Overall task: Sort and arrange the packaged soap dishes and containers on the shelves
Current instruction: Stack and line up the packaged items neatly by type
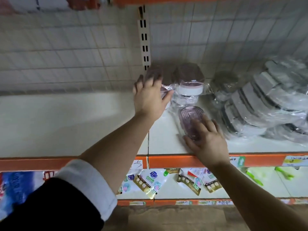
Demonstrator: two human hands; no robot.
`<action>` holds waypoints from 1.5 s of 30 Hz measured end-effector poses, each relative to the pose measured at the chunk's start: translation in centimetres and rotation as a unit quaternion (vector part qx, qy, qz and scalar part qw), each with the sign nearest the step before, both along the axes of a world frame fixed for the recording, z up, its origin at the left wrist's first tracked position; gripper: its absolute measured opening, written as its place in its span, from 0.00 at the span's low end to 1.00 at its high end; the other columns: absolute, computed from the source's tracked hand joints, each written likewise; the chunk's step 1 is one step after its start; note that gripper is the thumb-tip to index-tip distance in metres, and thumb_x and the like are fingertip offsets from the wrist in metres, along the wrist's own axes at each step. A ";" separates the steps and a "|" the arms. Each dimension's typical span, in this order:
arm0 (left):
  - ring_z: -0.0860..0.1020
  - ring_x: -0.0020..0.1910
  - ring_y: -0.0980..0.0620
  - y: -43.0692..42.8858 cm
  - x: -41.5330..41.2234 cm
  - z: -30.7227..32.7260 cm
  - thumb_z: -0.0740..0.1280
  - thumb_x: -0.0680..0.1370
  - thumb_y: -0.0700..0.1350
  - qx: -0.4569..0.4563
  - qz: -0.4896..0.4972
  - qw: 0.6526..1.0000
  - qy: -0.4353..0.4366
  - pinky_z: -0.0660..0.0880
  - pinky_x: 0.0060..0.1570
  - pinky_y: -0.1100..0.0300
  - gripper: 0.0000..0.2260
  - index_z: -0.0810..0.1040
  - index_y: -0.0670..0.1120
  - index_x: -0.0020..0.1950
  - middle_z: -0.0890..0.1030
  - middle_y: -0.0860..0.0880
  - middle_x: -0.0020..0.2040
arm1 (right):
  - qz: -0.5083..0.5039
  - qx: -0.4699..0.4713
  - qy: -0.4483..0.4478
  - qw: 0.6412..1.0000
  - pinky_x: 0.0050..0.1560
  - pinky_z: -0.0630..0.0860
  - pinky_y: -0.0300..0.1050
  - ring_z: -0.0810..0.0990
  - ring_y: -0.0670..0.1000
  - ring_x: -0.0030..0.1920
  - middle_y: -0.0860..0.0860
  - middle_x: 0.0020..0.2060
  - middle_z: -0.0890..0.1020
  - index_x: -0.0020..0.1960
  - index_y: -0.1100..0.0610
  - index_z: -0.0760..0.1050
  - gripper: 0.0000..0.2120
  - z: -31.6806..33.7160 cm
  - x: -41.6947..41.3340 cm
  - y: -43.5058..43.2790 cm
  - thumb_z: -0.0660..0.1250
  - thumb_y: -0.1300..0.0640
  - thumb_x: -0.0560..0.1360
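Shelf [83, 124] scene: right hand [208, 140] clasps purple dish [190, 116] near shelf edge; left hand [150, 97], spread, steadies wrapped container [164, 90] behind dish. Slippery wrap could let either slide.

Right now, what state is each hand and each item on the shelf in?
left hand: fingers spread, pressed on a wrapped pink container at the back of the shelf
right hand: resting on the clear pink soap dish, which lies flat near the shelf front
second pink container: wrapped, standing by the back grid
grey soap dishes: bagged, leaning in overlapping rows
shelf: left part bare
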State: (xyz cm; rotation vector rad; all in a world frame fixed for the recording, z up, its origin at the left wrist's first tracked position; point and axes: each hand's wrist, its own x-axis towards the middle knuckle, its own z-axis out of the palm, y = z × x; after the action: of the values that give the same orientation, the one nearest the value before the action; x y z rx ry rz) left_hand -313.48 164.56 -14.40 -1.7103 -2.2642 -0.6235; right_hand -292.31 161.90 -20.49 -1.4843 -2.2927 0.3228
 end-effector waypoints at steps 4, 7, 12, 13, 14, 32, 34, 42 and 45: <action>0.71 0.63 0.38 0.7 0.2 -0.2 0.61 0.77 0.63 0.003 0.025 1.000 -0.004 0.65 0.62 0.50 0.26 0.71 0.48 0.69 0.65 0.45 0.74 | 0.002 0.043 0.017 0.999 0.60 0.70 0.55 0.71 0.64 0.60 0.57 0.65 0.73 0.62 0.57 0.75 0.23 -0.4 -0.3 0.2 0.71 0.47 0.72; 0.71 0.61 0.38 0.6 0.2 0.3 0.61 0.79 0.60 -0.004 0.014 1.000 -0.002 0.65 0.62 0.50 0.24 0.71 0.46 0.68 0.65 0.43 0.72 | 0.000 0.062 0.034 0.997 0.59 0.70 0.57 0.72 0.65 0.58 0.59 0.63 0.74 0.61 0.60 0.75 0.21 -0.2 -0.2 -0.5 0.71 0.50 0.73; 0.70 0.59 0.38 -1.7 0.4 1.3 0.64 0.78 0.55 0.011 -0.024 0.999 -0.043 0.65 0.62 0.49 0.20 0.74 0.43 0.63 0.69 0.42 0.67 | 0.008 0.049 0.061 0.997 0.60 0.71 0.57 0.71 0.64 0.59 0.59 0.62 0.74 0.60 0.60 0.75 0.20 1.6 0.8 -2.5 0.72 0.51 0.72; 0.71 0.57 0.38 -2.6 0.8 1.8 0.66 0.77 0.54 0.025 -0.034 0.997 -0.059 0.67 0.61 0.48 0.19 0.76 0.42 0.61 0.71 0.41 0.65 | 0.014 0.049 0.058 0.997 0.60 0.70 0.56 0.72 0.64 0.59 0.58 0.62 0.74 0.60 0.60 0.75 0.20 2.2 1.2 -3.1 0.72 0.52 0.72; 0.72 0.56 0.37 -3.3 1.0 1.9 0.68 0.76 0.53 0.039 -0.045 0.996 -0.069 0.68 0.59 0.47 0.18 0.77 0.41 0.59 0.73 0.40 0.62 | 0.017 0.051 0.055 0.997 0.60 0.70 0.56 0.72 0.64 0.59 0.58 0.62 0.75 0.59 0.60 0.75 0.19 2.4 1.4 -3.4 0.72 0.52 0.72; 0.76 0.54 0.42 -22.6 7.1 11.6 0.67 0.76 0.55 0.098 -0.103 0.987 -0.069 0.72 0.54 0.50 0.18 0.80 0.40 0.54 0.79 0.44 0.59 | -0.006 0.031 0.074 0.997 0.61 0.69 0.54 0.71 0.65 0.63 0.59 0.66 0.73 0.64 0.61 0.74 0.24 16.2 8.4 -16.0 0.72 0.50 0.73; 0.76 0.55 0.43 -24.7 7.6 13.5 0.67 0.76 0.55 0.107 -0.100 0.987 -0.073 0.71 0.54 0.52 0.19 0.80 0.40 0.54 0.80 0.44 0.60 | -0.006 0.040 0.087 0.995 0.62 0.68 0.54 0.71 0.65 0.62 0.59 0.65 0.74 0.64 0.61 0.74 0.24 18.3 9.0 -17.4 0.73 0.51 0.73; 0.74 0.57 0.42 -31.3 8.7 19.3 0.64 0.77 0.57 0.110 -0.084 0.987 -0.077 0.73 0.56 0.51 0.26 0.77 0.39 0.66 0.78 0.44 0.63 | 0.005 0.075 0.148 0.986 0.63 0.68 0.54 0.70 0.61 0.63 0.56 0.65 0.73 0.66 0.58 0.73 0.25 25.7 9.7 -21.2 0.65 0.44 0.75; 0.74 0.58 0.41 -32.1 8.5 21.3 0.63 0.77 0.58 0.110 -0.098 0.988 -0.037 0.73 0.56 0.49 0.26 0.77 0.39 0.66 0.77 0.45 0.64 | 0.024 0.101 0.165 0.981 0.64 0.68 0.55 0.70 0.61 0.63 0.56 0.65 0.73 0.66 0.58 0.73 0.26 28.0 9.5 -21.1 0.62 0.43 0.75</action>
State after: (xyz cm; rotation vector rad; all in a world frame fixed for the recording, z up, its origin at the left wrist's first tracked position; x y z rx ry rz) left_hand -305.01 132.49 6.94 -1.8382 -1.9992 -0.9555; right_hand -282.86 140.81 7.49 -1.1806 -2.0314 0.3136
